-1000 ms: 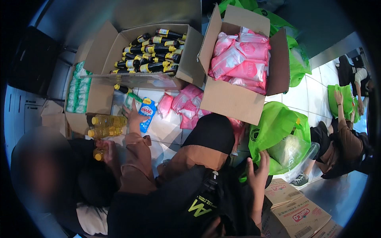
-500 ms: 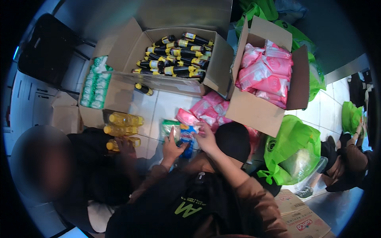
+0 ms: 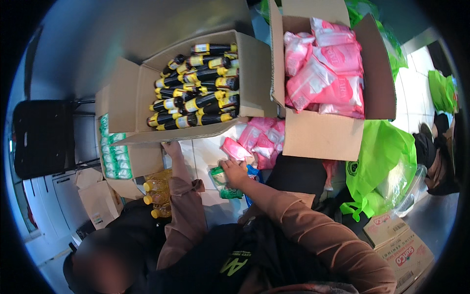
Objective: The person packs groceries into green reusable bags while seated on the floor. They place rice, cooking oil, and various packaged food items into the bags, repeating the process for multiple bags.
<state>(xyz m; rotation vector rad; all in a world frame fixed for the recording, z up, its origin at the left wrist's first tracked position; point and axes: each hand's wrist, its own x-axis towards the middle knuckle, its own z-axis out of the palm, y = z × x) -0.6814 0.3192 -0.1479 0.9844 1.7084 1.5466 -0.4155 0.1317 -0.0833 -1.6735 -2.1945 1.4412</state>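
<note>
My left hand (image 3: 171,148) reaches to the lower edge of the cardboard box of dark bottles (image 3: 196,90). Its fingertips are partly hidden under the box's front flap, so what they touch does not show. On the white floor tiles, my right hand (image 3: 235,172) is closed on a green-and-white packet (image 3: 228,191). Partly covered by that hand and forearm, a blue packet (image 3: 252,172) lies beside it. Just beyond are several pink-and-white bags (image 3: 262,137) in a pile. Yellow-capped bottles of yellow oil (image 3: 157,184) stand close to my left sleeve.
An open carton of pink bags (image 3: 325,68) stands at the upper right. Green-wrapped packs (image 3: 115,157) sit in a box at left. A green bag (image 3: 382,157) and flattened cartons (image 3: 401,250) lie to the right. A co-worker (image 3: 110,255) is at lower left.
My left hand has moved from the packets up to the bottle box's edge. The right hand has shifted onto the green-and-white packet. The view has turned, and the loose dark bottle no longer shows.
</note>
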